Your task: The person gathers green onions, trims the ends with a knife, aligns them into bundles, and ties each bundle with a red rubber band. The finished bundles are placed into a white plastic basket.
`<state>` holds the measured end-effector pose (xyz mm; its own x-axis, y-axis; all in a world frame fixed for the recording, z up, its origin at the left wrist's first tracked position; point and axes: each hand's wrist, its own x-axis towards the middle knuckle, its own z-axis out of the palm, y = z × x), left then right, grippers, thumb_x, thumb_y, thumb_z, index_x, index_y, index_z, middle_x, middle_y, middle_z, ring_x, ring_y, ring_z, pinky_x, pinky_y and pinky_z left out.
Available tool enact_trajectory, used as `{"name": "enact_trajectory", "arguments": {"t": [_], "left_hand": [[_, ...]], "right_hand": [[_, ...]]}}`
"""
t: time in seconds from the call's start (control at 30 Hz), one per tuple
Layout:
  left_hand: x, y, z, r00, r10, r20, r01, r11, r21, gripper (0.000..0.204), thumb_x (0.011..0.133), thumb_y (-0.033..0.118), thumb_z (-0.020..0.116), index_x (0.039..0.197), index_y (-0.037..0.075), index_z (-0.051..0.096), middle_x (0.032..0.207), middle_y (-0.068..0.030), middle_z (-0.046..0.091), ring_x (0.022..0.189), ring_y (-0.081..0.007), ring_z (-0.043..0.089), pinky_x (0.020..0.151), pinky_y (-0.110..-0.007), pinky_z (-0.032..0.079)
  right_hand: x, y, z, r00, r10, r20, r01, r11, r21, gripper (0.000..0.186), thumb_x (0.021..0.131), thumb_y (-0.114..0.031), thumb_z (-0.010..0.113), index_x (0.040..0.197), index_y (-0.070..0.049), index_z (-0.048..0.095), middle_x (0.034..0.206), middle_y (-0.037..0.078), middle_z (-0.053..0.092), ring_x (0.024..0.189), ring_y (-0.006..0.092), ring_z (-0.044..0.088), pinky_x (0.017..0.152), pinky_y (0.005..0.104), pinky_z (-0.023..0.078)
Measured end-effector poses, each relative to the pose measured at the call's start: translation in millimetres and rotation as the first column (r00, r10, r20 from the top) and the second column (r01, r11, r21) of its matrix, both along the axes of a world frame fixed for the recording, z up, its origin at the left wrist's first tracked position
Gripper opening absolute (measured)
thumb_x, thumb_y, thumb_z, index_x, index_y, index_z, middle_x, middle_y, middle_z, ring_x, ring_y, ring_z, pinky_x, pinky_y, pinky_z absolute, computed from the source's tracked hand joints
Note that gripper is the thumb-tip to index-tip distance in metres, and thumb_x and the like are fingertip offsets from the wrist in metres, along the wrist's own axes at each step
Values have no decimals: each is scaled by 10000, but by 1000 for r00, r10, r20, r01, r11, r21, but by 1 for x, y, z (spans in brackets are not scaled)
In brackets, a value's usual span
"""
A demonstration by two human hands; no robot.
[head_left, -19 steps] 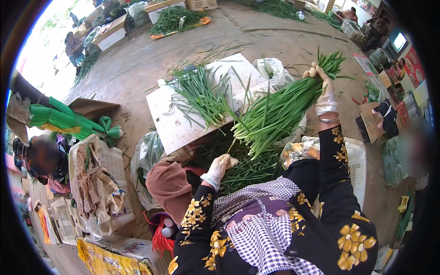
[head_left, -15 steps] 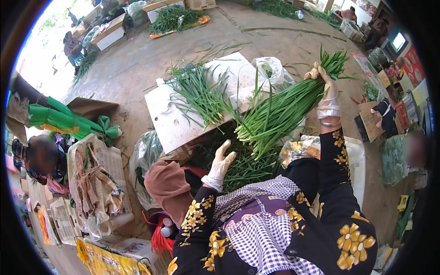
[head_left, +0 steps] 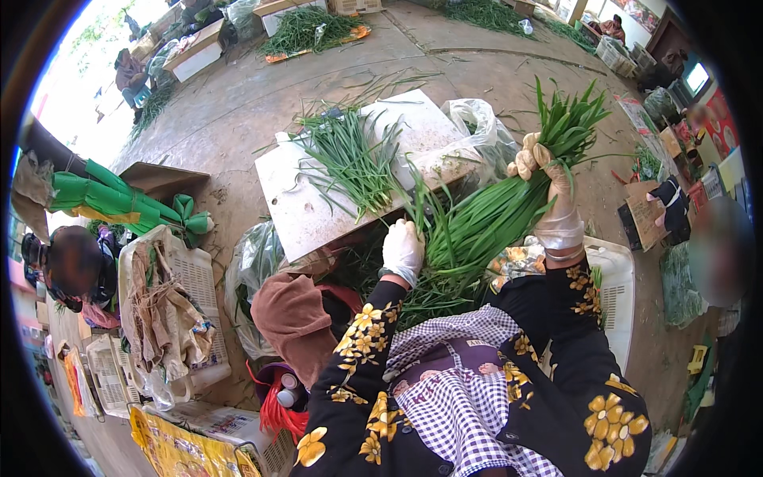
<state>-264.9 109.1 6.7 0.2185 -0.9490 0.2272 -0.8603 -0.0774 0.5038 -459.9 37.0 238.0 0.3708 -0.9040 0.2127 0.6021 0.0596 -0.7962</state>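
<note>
A thick bunch of garlic chives (head_left: 485, 222) slants across in front of me, its leafy tops up to the right. Around its upper part my gloved right hand (head_left: 548, 171) is closed, the fingers wrapped over the leaves. At the bunch's lower left edge my gloved left hand (head_left: 404, 248) is closed in a fist. A few leaves meet its fingers, but what it holds is hidden. More loose chives (head_left: 350, 159) lie on a white board (head_left: 298, 215) just beyond. Below the bunch, a dark green heap of chives (head_left: 433, 298) lies near my lap.
Clear plastic bags stand by the board (head_left: 477, 127) and left of it. A brown cloth (head_left: 294, 318) is at my left, beside red string (head_left: 282, 409). White crates (head_left: 203, 294) flank me. Green wrapped bundles (head_left: 119, 199) lie farther left. People and chive piles (head_left: 314, 32) are across the floor.
My left hand has moved up and right to the bunch and closed from an open spread. My right hand has come slightly lower and left, bringing the bunch nearer.
</note>
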Motion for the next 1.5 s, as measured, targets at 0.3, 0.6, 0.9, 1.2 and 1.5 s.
{"name": "enact_trajectory", "arguments": {"t": [0.3, 0.6, 0.9, 1.2, 1.5], "left_hand": [[11, 77, -89, 966, -211, 149, 72, 774, 629, 233, 827, 236, 603, 922, 33, 665, 957, -151, 643, 885, -288, 642, 786, -385, 529], [-18, 66, 20, -656, -129, -744, 320, 845, -429, 546, 910, 257, 606, 1377, 48, 417, 1375, -124, 494, 1239, -228, 497, 1065, -437, 383], [-21, 65, 30, -462, -30, -886, 518, 802, -297, 718, 879, 339, 678, 1420, -19, 370, 1408, -88, 464, 1259, -194, 476, 1072, -348, 359], [-10, 87, 32, -434, 12, -901, 608, 742, -283, 481, 978, 488, 473, 1057, 30, 600, 682, 20, 504, 539, -78, 342, 508, -234, 270], [21, 104, -35, 885, -319, -340, 466, 586, 663, 382, 903, 335, 620, 1232, 142, 602, 1091, -190, 625, 1001, -336, 620, 886, -410, 487]], "right_hand": [[-41, 14, 44, 983, -180, 23, 182, 967, -177, 261, 952, -202, 586, 1124, -21, 511, 761, -36, 420, 684, 67, 435, 755, 251, 406], [-112, -79, -44, 913, -385, 136, 344, 904, 253, 189, 925, -120, 599, 1050, 22, 584, 724, 8, 535, 714, 144, 537, 760, 268, 485], [-138, -92, -101, 932, -345, 111, 277, 876, 395, 155, 902, -91, 607, 980, 42, 615, 717, 58, 574, 725, 200, 553, 806, 314, 507], [-129, -74, -74, 948, -295, 122, 200, 846, 494, 161, 906, -130, 618, 832, 12, 617, 665, 42, 551, 706, 182, 551, 734, 288, 494], [-145, -86, -57, 905, -353, 236, 226, 871, 437, 117, 889, -90, 625, 842, 17, 620, 663, 55, 571, 706, 201, 567, 731, 294, 494]]}}
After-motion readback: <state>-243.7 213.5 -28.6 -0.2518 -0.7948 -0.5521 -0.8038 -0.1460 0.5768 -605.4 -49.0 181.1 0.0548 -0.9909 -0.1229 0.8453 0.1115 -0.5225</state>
